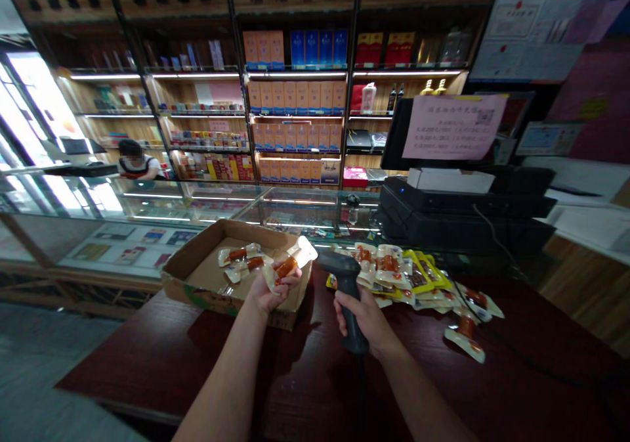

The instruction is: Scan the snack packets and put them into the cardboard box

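Note:
My left hand is closed around a packaged sausage in clear wrapping, held over the right side of a cardboard box. Bright light falls on the far end of that wrapper. Inside the box lie a few similar packaged sausages. My right hand grips the handle of a black barcode scanner, its head turned left toward the held package. Right of the scanner is a pile of packaged sausages mixed with yellow snack packets. One packaged sausage lies at the pile's near right edge.
A dark red table carries the box and pile. Behind it stand glass display counters and a black register with a pink sign. A cable runs over the table at right. Another person sits far left.

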